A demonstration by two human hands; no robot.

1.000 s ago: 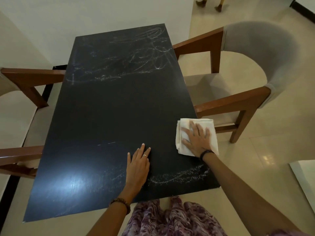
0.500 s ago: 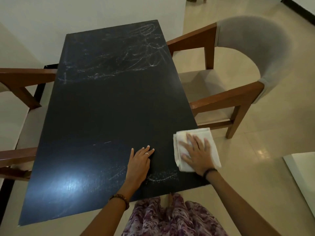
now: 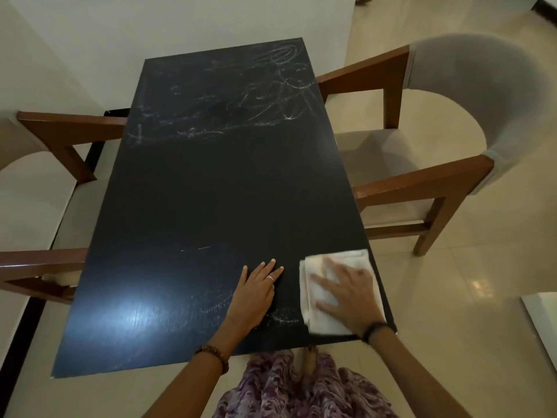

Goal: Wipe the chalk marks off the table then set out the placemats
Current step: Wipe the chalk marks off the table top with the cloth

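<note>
The right hand (image 3: 346, 300) lies flat with fingers spread on a folded white cotton cloth (image 3: 327, 285), pressing it onto the near right corner of the black rectangular matte tabletop (image 3: 229, 191); the hand is blurred, which suggests a wiping stroke in progress. The left hand (image 3: 256, 292) rests palm-down just beside the cloth, fingers straight and close together, holding nothing and apparently steadying the person. A faint patch of white chalk scribble (image 3: 281, 318) lies between the two hands at the near edge, with thinner traces to its left under the glare. A much larger tangle of chalk marks (image 3: 235, 107) covers the far end of the table. No placemats are in view. A wooden armchair with grey padded back (image 3: 452, 131) stands to the right, and another wooden chair (image 3: 45, 164) to the left. Judgement: wiping is at an early stage, with the far marks not yet treated. The cloth appears light, soft and limp; it will bunch or slide if merely pinched at a corner, so a flat palm over its centre with even downward pressure is the sound hold. The tabletop looks smooth and offers little resistance.
</note>
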